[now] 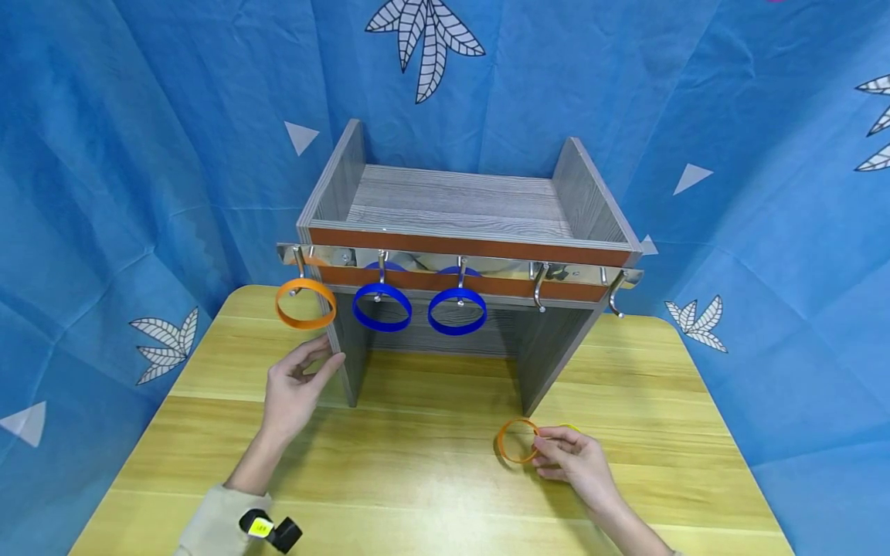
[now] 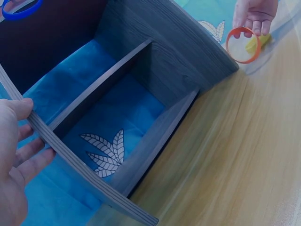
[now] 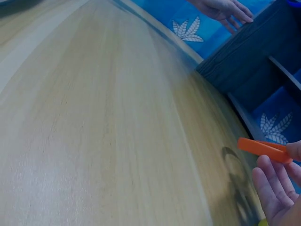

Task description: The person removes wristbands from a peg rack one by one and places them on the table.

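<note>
In the head view, the right hand [image 1: 572,465] pinches an orange ring [image 1: 501,442] by its right side, thumb against fingers. The ring is just in front of the foot of the right side panel [image 1: 552,359], nearer the right edge of the desk [image 1: 431,486] than the left. It looks light and thin-walled, probably smooth plastic that flexes slightly and is unlikely to break; a light pinch on the band should do, leaving the round opening free. The left hand [image 1: 295,390] grips the front edge of the left side panel [image 1: 354,359]. The shelf [image 1: 452,201] is grey, wood-grained board; across its front runs a shiny metal rail [image 1: 582,273] with curved hooks [image 1: 538,293]. A second orange ring [image 1: 306,325] hangs at the left end, then one blue ring [image 1: 382,327] and another blue ring [image 1: 456,331].

In the left wrist view, thumb and fingers lie on opposite sides of the panel's striped edge; that board looks stiff. The orange ring shows as a clean circle, with a yellow object [image 2: 264,41] behind it; whether the hand touches that, I cannot tell.

In the right wrist view, the ring appears nearly edge-on: a flat, even band, pinched at one end and clear of the desk, its shadow falling on glossy, pale wood grain.
</note>
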Available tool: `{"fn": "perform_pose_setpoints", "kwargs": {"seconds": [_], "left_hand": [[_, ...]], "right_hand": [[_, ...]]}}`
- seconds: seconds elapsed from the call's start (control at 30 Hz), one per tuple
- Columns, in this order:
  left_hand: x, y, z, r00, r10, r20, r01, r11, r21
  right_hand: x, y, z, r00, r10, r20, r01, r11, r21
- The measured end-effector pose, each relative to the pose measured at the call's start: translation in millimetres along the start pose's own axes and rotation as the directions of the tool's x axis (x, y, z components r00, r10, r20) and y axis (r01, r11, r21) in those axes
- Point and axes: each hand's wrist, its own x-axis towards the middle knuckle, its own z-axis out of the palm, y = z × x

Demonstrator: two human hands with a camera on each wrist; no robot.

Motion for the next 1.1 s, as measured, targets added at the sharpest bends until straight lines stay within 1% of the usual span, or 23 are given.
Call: {"fn": "perform_pose_setpoints", "kwargs": {"seconds": [0.17,0.3,0.5,0.77,1.1], "left_hand": [[-0.4,0.5,-0.5,1.0,-0.013,0.002,0.013,1.0,-0.001],[-0.3,1.0,-0.7,1.0,-0.017,0.001,0.017,1.0,-0.007],[0.5,1.7,-0.2,1.0,-0.008,0.001,0.008,1.0,-0.005],[0.5,1.6,0.3,1.0,0.0,-0.002,0.0,1.0,-0.013],[0.4,0.2,0.3,1.0,0.013,-0.003,-0.013,1.0,-0.007]], "right_hand": [[2.2,3,-1,0.999,0.035,-0.001,-0.035,0.999,-0.034],[4.3,6,-3,0.999,0.043,0.012,-0.043,0.998,-0.044],[7.5,8,-7,0.998,0.053,0.021,-0.052,0.997,-0.058],[9.2,8,-11,0.999,0.045,0.024,-0.042,0.995,-0.09],[12.0,5,-12,0.999,0.042,0.0,-0.042,0.988,-0.148]]}}
